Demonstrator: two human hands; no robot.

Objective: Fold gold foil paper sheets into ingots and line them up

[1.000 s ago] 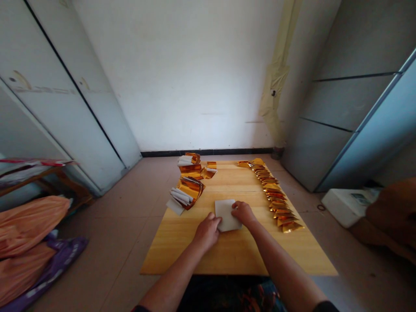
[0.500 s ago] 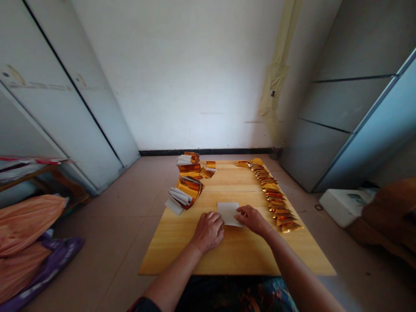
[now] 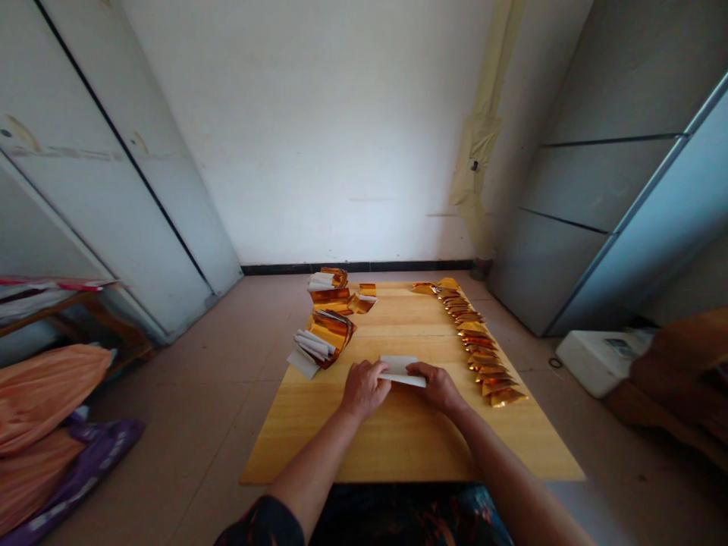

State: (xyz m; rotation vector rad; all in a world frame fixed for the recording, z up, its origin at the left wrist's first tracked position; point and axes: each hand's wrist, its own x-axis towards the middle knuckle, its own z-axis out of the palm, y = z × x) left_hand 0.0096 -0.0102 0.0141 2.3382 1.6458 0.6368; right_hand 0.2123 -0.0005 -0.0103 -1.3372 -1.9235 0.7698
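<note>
On the wooden tabletop, a white paper sheet lies near the centre, its long axis running 9 to 3 o'clock. The left hand and right hand grip its ends. Uneven pressure could skew or crumple it; a stray elbow could knock the gold foil packets at 2 o'clock.

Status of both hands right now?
Left hand: closed, holding the left end of the white paper sheet.
Right hand: closed, holding the sheet's right end.
</note>
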